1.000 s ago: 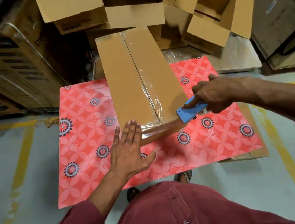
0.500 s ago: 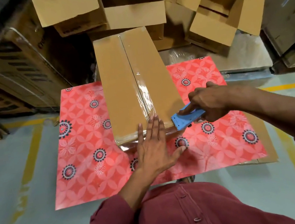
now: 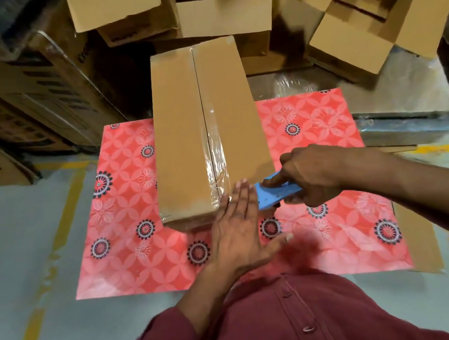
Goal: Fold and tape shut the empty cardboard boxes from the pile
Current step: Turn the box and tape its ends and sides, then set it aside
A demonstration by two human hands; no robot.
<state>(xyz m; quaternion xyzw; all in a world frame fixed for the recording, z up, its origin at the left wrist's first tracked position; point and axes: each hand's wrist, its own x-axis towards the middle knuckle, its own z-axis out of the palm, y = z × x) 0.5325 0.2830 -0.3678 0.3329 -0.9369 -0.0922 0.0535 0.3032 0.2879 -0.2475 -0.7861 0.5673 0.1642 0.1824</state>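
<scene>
A long closed cardboard box (image 3: 183, 135) lies on a red flowered table cover (image 3: 130, 236), clear tape running down its centre seam and over the near end. My left hand (image 3: 238, 224) lies flat with straight fingers against the box's near right corner, pressing the tape there. My right hand (image 3: 313, 173) grips a blue tape dispenser (image 3: 275, 192) just right of that corner, its front edge close to my left fingertips. The tape roll itself is hidden under my right hand.
Several open empty cardboard boxes (image 3: 364, 28) are piled behind the table. Stacked printed cartons (image 3: 20, 109) stand at the left. Plastic-wrapped goods (image 3: 393, 89) lie behind the table at the right. Grey floor with yellow lines (image 3: 63, 216) surrounds the table.
My left hand slid right along the box's near end, from its middle to the right corner. The dispenser came closer to the left hand. The box turned slightly.
</scene>
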